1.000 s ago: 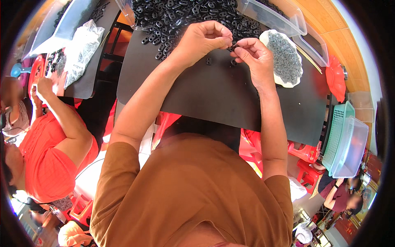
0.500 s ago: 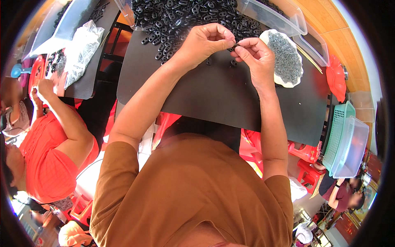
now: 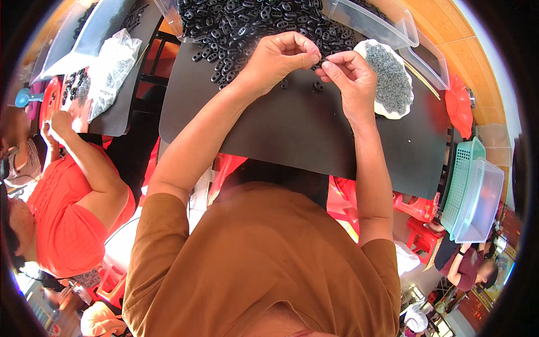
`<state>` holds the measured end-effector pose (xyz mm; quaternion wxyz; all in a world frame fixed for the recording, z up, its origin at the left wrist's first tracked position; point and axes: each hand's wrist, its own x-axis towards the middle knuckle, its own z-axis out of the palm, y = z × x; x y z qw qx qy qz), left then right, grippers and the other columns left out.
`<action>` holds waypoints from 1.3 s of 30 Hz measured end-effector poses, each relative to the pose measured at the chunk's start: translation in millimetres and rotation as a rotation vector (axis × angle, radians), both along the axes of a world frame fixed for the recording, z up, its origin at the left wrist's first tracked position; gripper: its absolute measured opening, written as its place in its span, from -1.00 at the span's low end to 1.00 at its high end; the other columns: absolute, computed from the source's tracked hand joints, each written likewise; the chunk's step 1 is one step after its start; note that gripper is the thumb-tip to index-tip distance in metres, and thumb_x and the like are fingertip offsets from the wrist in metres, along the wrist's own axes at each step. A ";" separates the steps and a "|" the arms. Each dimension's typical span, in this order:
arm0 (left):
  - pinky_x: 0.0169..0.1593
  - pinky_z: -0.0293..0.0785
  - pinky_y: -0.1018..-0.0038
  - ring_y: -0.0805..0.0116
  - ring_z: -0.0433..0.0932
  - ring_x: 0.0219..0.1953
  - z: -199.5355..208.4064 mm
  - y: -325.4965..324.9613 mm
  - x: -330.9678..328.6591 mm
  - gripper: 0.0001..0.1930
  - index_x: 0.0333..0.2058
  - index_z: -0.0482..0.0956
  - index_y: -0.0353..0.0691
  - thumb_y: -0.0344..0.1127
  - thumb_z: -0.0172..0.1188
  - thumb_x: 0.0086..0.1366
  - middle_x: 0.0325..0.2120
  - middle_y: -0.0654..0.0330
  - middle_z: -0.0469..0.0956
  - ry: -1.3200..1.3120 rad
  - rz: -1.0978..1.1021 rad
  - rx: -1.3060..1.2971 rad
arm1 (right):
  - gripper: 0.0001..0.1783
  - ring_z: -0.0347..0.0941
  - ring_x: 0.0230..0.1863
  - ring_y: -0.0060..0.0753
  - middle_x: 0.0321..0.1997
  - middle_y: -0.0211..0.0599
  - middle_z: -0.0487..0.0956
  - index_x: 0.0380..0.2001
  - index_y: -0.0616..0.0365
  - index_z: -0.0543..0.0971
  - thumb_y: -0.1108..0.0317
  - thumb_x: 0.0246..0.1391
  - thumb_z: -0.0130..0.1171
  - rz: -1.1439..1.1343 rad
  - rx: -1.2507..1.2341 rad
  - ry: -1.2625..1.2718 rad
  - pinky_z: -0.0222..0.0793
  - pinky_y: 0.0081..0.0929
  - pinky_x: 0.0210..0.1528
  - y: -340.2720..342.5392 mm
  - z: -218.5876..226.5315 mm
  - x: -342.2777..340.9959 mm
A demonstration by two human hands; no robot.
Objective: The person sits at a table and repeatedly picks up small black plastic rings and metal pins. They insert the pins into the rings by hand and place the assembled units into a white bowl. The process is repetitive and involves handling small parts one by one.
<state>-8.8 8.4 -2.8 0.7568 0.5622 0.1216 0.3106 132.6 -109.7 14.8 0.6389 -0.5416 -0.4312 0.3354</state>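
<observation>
My left hand (image 3: 282,60) is closed in a pinch, thumb against forefinger, and whatever sits between them is too small to make out. Close to its right, the fingers of my right hand (image 3: 353,80) are pinched on a small black plastic piece (image 3: 324,63), mostly covered by the fingertips. Both hands hover over the near side of a big heap of black oval pieces with two holes (image 3: 247,25). A loose black piece (image 3: 319,86) lies on the dark table (image 3: 258,126) below my fingers. Beside my right hand, a white dish (image 3: 394,115) holds many small grey pins or springs (image 3: 388,76).
Clear plastic bins (image 3: 387,22) border the heap. A red dish (image 3: 458,106) and a green basket (image 3: 463,168) are at the right edge. To the left, a person in red (image 3: 73,208) works at another table beside a clear plastic bag (image 3: 115,70).
My right hand has shifted very slightly to the right, widening the gap between the fingertips a little. My left hand stays almost where it was.
</observation>
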 end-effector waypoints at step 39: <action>-0.12 0.52 0.61 0.58 0.57 -0.28 2.7 -4.3 0.2 -0.93 -0.30 0.63 -0.27 -0.48 0.27 0.22 -0.33 0.28 0.63 0.101 0.071 0.142 | -0.95 0.62 -0.32 -0.43 -0.36 -0.26 0.61 -0.36 0.31 0.53 0.60 0.10 0.19 -0.052 0.061 -0.056 0.60 -0.55 -0.24 0.6 -4.7 -1.9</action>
